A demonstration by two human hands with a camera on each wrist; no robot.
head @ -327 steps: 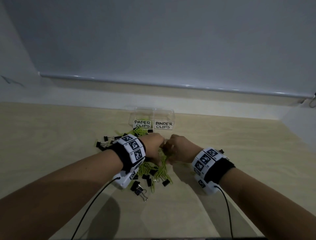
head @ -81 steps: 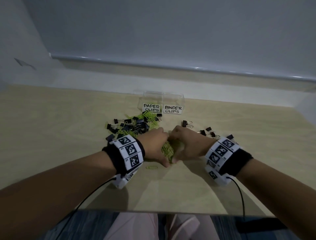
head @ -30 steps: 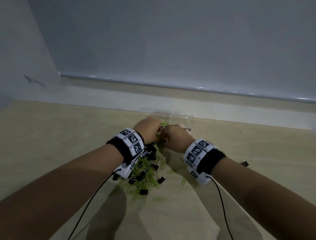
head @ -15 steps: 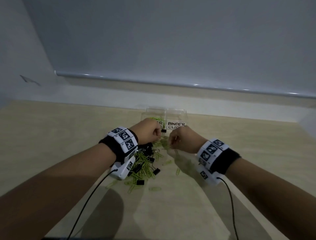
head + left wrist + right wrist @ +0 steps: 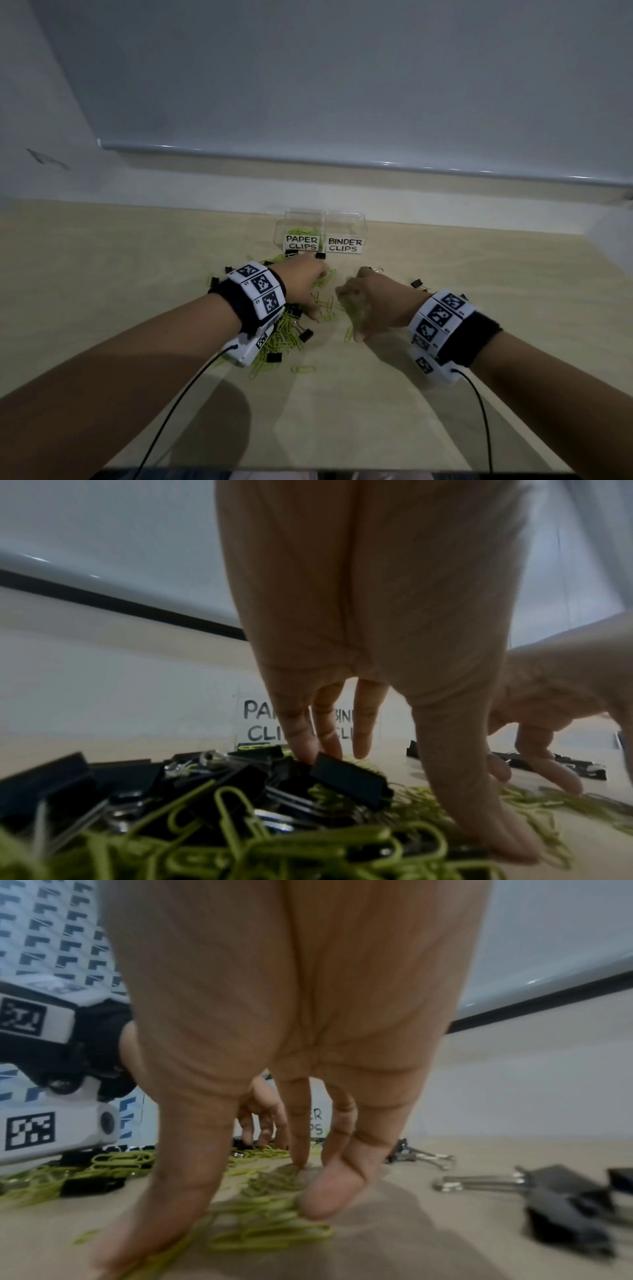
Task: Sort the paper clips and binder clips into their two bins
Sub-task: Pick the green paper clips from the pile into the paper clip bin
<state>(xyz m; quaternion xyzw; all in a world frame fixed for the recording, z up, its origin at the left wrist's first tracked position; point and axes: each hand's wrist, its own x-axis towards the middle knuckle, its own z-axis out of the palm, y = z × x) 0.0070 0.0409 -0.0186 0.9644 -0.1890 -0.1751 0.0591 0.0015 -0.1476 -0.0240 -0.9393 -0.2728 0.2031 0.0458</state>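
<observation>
A: Since half a second ago both hands are back from the bins and down on the table (image 5: 102,291). Left hand (image 5: 301,284) and right hand (image 5: 373,305) now sit apart over the clip pile.

B: Fingers?

A: Both spread, pointing down. Left wrist view: left fingers (image 5: 479,818) straight, thumb tip on the green paper clips (image 5: 308,845), the little-finger side touching a black binder clip (image 5: 349,777). Nothing gripped. Right wrist view: right fingers (image 5: 329,1191) straight, tips pressing a loose clump of paper clips (image 5: 267,1221). Nothing clamped.

B: Head cam shows that?

A: No, only knuckles and wrist bands. But it alone shows both bins whole: clear paper clip bin (image 5: 301,226) with green clips inside, binder clip bin (image 5: 346,226) touching its right side, at the back of the table. Contents of the second: cannot tell.

B: Labels?

A: "PAPER CLIPS" and "BINDER CLIPS", handwritten, readable in head view. Left wrist view gets "PA… CLI…" behind the fingers; right wrist only "…ER …PS".

B: Other clips?

A: Binder clips (image 5: 565,1204) lie right of the right hand, blurred. The pile under the left wrist is partly hidden by the wrist camera (image 5: 253,346).
</observation>
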